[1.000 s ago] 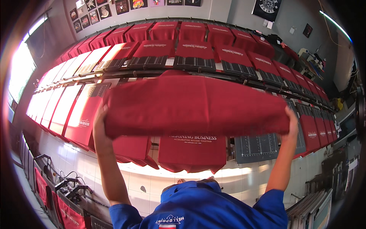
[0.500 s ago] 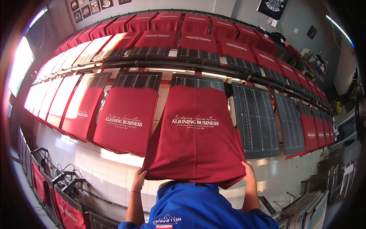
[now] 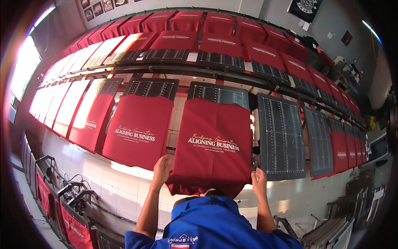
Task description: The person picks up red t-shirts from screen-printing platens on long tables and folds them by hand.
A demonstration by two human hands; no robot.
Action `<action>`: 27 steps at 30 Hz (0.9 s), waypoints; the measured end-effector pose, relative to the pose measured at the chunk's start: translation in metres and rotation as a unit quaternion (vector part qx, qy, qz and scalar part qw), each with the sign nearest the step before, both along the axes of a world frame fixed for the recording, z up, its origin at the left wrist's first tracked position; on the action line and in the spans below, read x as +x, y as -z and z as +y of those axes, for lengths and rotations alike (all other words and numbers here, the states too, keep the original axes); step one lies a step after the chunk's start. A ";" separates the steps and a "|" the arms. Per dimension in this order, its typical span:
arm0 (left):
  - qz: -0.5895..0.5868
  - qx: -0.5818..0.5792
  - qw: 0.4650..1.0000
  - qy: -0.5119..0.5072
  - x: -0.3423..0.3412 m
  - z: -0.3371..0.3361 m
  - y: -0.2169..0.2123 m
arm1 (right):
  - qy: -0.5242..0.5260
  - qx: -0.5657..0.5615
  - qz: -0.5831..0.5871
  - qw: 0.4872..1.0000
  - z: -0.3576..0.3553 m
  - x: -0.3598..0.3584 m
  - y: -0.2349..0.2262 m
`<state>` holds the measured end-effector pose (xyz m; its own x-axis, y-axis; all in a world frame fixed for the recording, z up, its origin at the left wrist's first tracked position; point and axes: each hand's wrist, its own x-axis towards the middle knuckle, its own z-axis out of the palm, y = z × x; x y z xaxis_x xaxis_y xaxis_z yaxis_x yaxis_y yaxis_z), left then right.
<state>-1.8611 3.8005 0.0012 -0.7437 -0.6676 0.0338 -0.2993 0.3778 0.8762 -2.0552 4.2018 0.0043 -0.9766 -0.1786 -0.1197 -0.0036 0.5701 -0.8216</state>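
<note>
Both left hand [image 3: 163, 165] and right hand [image 3: 259, 177] half-curled beside near end of red shirt [image 3: 212, 132]; cannot tell grip. Uneven tug could skew shirt on dark board [image 3: 217, 92].

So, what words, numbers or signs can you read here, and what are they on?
I won't copy the wording, but it stands here:
Middle red shirt: white and gold lettering, largely legible; smallest line blurred.
Red shirt to its left: the same design.
Worn blue shirt: white lettering, partly legible.
Bare dark board: white scales, any numbers too small.
Black wall poster: lettering below a round white emblem.
Back-row shirts: print too small.
</note>
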 end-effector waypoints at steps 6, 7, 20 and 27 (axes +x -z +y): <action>-0.012 0.488 0.872 -0.012 -0.064 -0.040 0.132 | 0.023 -0.245 -0.259 0.934 -0.031 -0.102 0.113; -0.040 0.579 0.814 0.004 -0.054 -0.035 0.150 | 0.041 -0.352 -0.408 0.841 -0.018 -0.106 0.137; -0.031 0.582 0.811 0.051 0.080 -0.067 0.016 | 0.063 -0.373 -0.370 0.849 0.072 0.007 0.035; 0.251 0.424 0.852 0.178 0.004 -0.170 -0.153 | 0.133 -0.479 -0.097 0.862 -0.015 -0.062 -0.194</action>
